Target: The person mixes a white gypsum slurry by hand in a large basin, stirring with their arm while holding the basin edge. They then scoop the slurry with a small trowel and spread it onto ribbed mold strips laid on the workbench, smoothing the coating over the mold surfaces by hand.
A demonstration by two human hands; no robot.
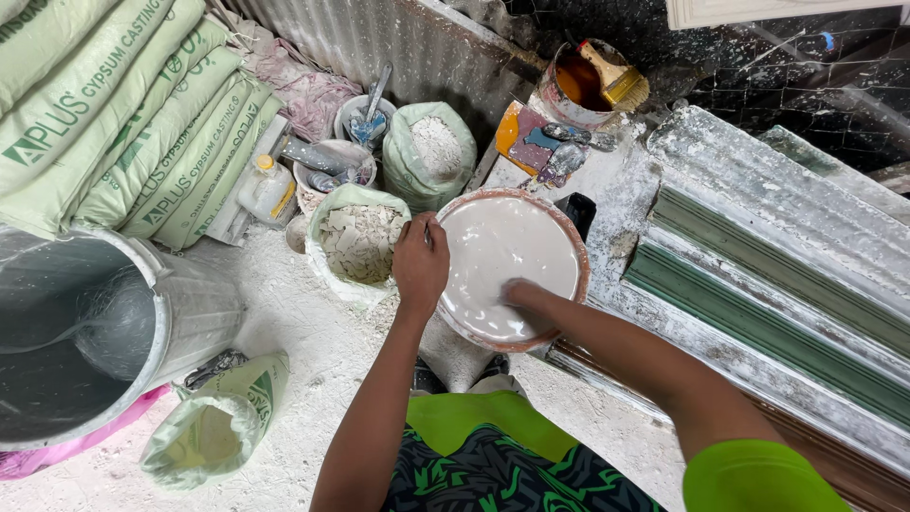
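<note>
**Head view: two hands at a basin of white slurry**

While the left hand (420, 263) closes its grip on the near-left rim of the round basin (566, 239), the right hand (524, 294) lies in the white liquid (502, 242) inside it, fingertips blurred and coated, so whether that grip is apart or together cannot be told. From the left grip the basin spreads to the right; from the right grip its pool lies ahead and to the left. Round, it shows no long axis.

Containers: just left of the left grip, an open sack of pale broken chips (358, 242); beyond it, a sack of white lumps (433, 147) and tubs holding tools (365, 118). Far left stands a metal bin (190, 308). Beyond the basin, a tin with amber liquid and a brush (616, 81).
</note>
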